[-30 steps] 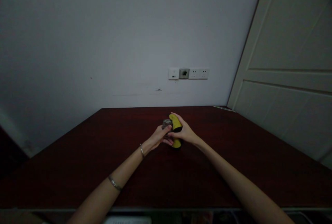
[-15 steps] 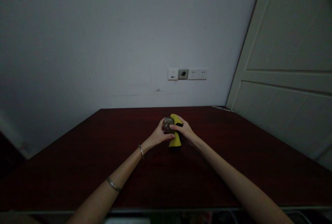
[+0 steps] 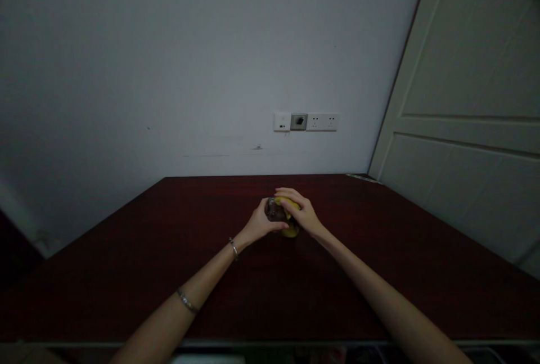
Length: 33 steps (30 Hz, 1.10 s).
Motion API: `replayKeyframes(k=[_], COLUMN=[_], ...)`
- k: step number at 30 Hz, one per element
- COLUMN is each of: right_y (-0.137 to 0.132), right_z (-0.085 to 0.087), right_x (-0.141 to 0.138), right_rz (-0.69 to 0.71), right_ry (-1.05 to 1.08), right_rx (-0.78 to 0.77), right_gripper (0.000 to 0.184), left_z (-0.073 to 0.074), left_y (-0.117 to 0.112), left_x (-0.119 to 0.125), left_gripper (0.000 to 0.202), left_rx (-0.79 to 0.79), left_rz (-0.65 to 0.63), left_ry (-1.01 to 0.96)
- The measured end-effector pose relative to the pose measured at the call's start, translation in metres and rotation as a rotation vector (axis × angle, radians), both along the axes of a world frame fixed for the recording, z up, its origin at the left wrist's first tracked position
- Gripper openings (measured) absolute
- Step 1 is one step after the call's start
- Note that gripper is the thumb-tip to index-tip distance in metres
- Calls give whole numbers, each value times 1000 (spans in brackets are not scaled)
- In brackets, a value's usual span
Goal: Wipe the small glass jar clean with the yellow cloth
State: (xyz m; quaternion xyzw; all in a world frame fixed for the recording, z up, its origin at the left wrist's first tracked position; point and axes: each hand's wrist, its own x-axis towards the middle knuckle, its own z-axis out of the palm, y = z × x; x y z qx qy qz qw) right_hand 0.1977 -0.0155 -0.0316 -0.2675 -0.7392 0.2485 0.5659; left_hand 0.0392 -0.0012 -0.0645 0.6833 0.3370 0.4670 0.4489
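Note:
My left hand (image 3: 258, 223) is curled around a small, dark see-through glass object (image 3: 275, 212), perhaps a cup or jar. Its thumb reaches across the near side. In my right hand (image 3: 306, 215) is a yellow cloth (image 3: 290, 232), pressed over the top and right side of the glass. The cloth's folds show under the right fingers and below the left thumb. Both hands meet above the middle of the dark red table (image 3: 202, 206). The fingers partly cover the glass, so its full shape is hidden.
A pale wall (image 3: 211, 71) rises behind the table, with a row of sockets and switches (image 3: 306, 122). On the right stands a panelled door (image 3: 464, 88). Beneath the table's front edge (image 3: 270, 343), several indistinct items show.
My right hand has shifted up and left, carrying the yellow cloth over the top of the glass. The cloth is now bunched rather than hanging upright beside it. The left hand keeps its hold.

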Motion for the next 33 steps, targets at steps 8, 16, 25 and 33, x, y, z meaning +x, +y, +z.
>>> replayKeyframes(k=[8,16,25,33], right_y=[0,8,-1,14], right_z=[-2,-6,-2,-9], right_x=[-5,-7,-6,-5], right_rz=[28,-81,6,-52], right_ry=[14,107,-35,133], right_rx=[47,-101,16,-195], right_gripper=[16,19,16,23], left_z=[-6,-2,-2,-6], left_y=[2,-2,-1,0], left_x=[0,-1,0,1], left_gripper=[78,78,76,72], left_rx=[110,136,144,-13], left_rz=[41,71,66,39], left_ry=[53,164,144,60])
